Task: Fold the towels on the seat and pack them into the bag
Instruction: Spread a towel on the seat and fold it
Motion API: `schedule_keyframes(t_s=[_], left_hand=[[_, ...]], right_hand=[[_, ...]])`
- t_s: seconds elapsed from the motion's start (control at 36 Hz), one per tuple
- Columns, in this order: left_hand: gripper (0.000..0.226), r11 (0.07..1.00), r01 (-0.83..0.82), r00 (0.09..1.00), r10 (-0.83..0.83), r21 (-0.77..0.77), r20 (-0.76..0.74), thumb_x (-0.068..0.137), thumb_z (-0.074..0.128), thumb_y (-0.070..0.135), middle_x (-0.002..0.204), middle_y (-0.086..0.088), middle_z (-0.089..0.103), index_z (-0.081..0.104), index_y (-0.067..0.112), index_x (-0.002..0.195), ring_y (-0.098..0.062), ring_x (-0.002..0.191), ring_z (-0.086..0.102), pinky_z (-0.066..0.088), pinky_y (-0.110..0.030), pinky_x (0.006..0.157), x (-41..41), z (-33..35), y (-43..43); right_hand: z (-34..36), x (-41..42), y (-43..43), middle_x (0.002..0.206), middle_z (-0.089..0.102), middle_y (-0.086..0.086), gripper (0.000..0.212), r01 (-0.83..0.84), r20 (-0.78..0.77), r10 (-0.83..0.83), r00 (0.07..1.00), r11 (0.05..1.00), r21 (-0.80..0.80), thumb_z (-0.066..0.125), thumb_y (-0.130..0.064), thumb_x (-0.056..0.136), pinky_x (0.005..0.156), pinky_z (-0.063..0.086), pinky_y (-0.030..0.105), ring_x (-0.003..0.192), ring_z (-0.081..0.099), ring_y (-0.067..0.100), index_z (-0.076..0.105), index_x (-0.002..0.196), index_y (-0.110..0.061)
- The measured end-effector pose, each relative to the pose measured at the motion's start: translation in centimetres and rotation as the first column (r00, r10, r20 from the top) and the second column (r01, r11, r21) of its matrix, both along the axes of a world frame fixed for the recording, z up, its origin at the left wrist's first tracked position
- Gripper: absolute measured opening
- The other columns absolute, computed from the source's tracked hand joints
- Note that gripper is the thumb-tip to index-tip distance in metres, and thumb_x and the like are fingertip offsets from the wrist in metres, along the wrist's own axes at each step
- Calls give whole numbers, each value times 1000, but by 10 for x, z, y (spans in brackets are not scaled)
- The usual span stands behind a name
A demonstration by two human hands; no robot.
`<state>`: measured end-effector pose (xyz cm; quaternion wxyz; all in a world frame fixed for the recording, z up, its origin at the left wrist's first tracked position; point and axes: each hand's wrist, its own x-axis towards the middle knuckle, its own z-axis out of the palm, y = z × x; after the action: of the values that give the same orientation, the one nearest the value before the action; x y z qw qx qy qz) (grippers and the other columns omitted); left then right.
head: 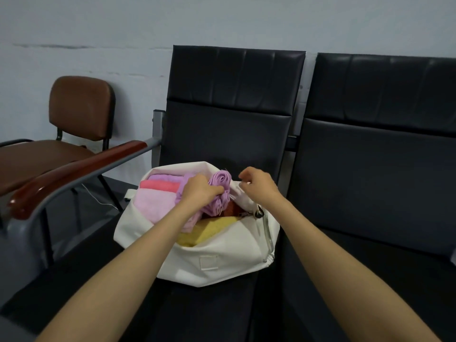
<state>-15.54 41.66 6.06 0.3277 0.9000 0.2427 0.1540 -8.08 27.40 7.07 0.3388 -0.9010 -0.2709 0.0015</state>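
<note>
This looks like a waiting room or lobby. Straight beyond the person's fingers (246, 173) rises the padded backrest of a black leatherette seat (229, 114). To their right stands a second seat (377, 134) of the same make. The two are joined side by side on a grey metal frame (158, 127), as public bench seating is. Left of the fingers runs an armrest (81, 169) capped in glossy reddish wood. Farther left, a brown padded visitor chair (81, 107) stands against a bare, scuffed pale wall (98, 25).
</note>
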Motion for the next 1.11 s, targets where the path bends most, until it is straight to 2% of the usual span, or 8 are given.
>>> schedule_keyframes(t_s=[0.08,0.17,0.28,0.47,0.69,0.83,0.92,1.11], left_hand=[[30,1000,-7,1000,8,-8,15,89,61,31,82,-8,62,69,3,98,-18,73,52,41,-28,63,2,-3,-1],[28,1000,-10,999,10,1,32,89,60,31,81,-7,61,68,5,96,-17,71,52,36,-23,54,4,-5,-2],[30,998,-49,993,52,-26,105,88,61,33,83,-9,62,67,4,94,-26,81,59,40,-30,67,8,-7,-5],[29,999,-27,993,24,26,115,96,52,32,101,-12,68,67,10,106,-31,96,61,47,-37,88,26,-9,-23],[63,971,232,952,-238,-51,-193,100,7,54,118,-2,68,66,33,98,-22,123,47,-5,-55,116,31,-13,-33],[40,920,324,912,-365,-221,-184,103,30,43,130,-10,61,64,21,106,-22,110,57,36,-32,105,31,-13,-14],[51,920,391,886,-385,-31,-257,103,22,48,153,1,36,44,25,142,-21,137,36,21,-38,116,23,-14,-6],[53,918,327,865,-195,223,-463,99,11,57,160,-3,9,25,42,148,-33,146,6,-5,-61,114,18,-13,-31]], right_hand=[[-10,5,8,119,55,6,44,56,204,29,979,916,-397,64,-39,87,89,47,37,110,52,26,54,121,-13],[-18,11,14,116,57,8,32,153,376,78,923,824,-545,61,-27,90,86,41,36,110,52,27,57,117,-12],[-10,18,11,76,54,1,11,207,382,-13,924,857,-473,55,-18,92,70,37,32,79,56,23,58,83,-15],[6,24,-6,76,61,2,19,201,177,-154,972,938,-284,54,-24,94,49,37,24,64,57,17,66,89,-10],[18,22,-10,84,65,4,22,184,193,-141,971,956,-230,51,-23,94,59,40,28,77,61,24,70,89,-12],[14,20,-12,81,64,3,23,195,211,-141,967,945,-262,50,-24,95,62,43,29,75,62,22,70,94,-13],[15,18,-9,85,66,5,23,198,258,-128,958,942,-271,49,-23,95,70,51,33,77,63,24,69,96,-12],[14,10,-7,88,55,2,28,241,434,-83,897,916,-321,43,-25,99,73,36,32,75,52,21,68,101,-13]])
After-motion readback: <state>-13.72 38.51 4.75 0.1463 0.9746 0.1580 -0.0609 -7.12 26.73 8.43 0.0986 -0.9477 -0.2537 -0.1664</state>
